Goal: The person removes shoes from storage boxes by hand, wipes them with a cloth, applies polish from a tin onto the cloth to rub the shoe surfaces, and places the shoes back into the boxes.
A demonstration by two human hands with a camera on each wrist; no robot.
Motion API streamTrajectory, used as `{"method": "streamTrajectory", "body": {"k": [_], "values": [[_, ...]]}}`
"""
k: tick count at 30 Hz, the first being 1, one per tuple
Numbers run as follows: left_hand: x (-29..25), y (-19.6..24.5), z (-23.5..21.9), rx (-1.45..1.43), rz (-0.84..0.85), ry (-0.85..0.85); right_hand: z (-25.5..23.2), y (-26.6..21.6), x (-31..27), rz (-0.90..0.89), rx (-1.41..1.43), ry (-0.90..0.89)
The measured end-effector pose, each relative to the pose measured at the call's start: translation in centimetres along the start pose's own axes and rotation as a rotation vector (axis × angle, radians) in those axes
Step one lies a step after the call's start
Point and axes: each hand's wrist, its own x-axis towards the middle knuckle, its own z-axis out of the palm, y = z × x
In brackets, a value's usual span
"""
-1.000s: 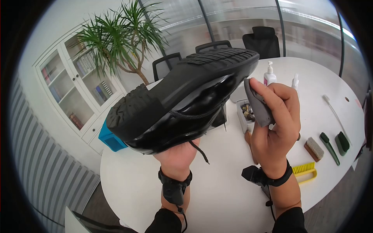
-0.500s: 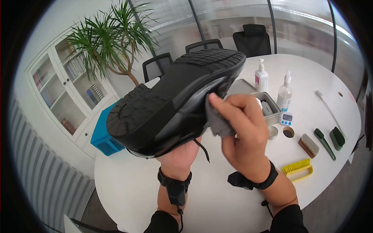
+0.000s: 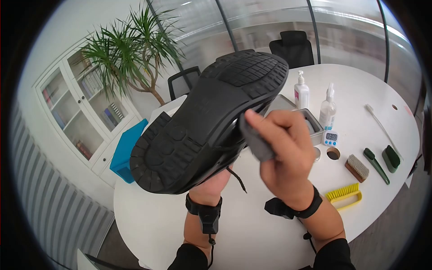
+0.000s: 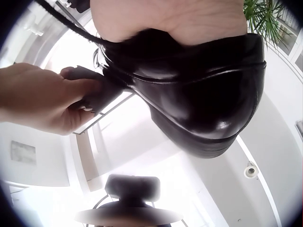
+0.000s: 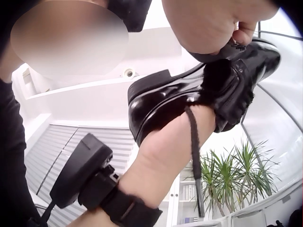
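While your left hand [image 3: 210,189], its grip hidden, props the shoe [image 3: 198,117] above the table [image 3: 252,225], your right hand [image 3: 289,157] pinches the cloth [image 3: 257,143] at its side, apparently wiping; the next stroke likely needs steadiness.

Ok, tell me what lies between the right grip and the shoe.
A grey cloth, pinched in the right grip, lies between it and the black shoe, seemingly touching the shoe's side; the head and left wrist views show it.
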Motion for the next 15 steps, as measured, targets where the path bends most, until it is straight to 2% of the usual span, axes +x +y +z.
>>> {"method": "streamTrajectory", "body": {"k": [4, 6, 7, 9, 10, 12, 15], "values": [[0.1, -0.3, -0.7, 0.094, 0.069, 0.027, 1.0, -1.4, -0.8, 0.012, 0.063, -0.035], [0.0, -0.2, -1.5, 0.362, 0.075, -0.171, 1.2, -2.0, -1.0, 0.017, 0.103, -0.035], [-0.2, -0.1, -1.7, 0.361, 0.081, -0.171, 1.1, -2.1, -1.1, 0.015, 0.106, -0.039], [-0.9, 0.2, -2.0, 0.739, 0.137, -0.114, 0.9, -2.3, -0.9, 0.005, 0.121, -0.058], [-1.0, 0.4, -2.0, 0.74, 0.142, -0.115, 0.7, -2.3, -0.9, 0.001, 0.124, -0.061], [-1.3, 0.8, -1.9, 0.226, 0.047, 0.158, 0.3, -2.3, -0.8, -0.033, 0.109, -0.083], [-1.6, 1.1, -2.5, 0.182, 0.029, 0.083, 0.7, -2.5, -1.2, -0.05, 0.134, -0.054]]}}
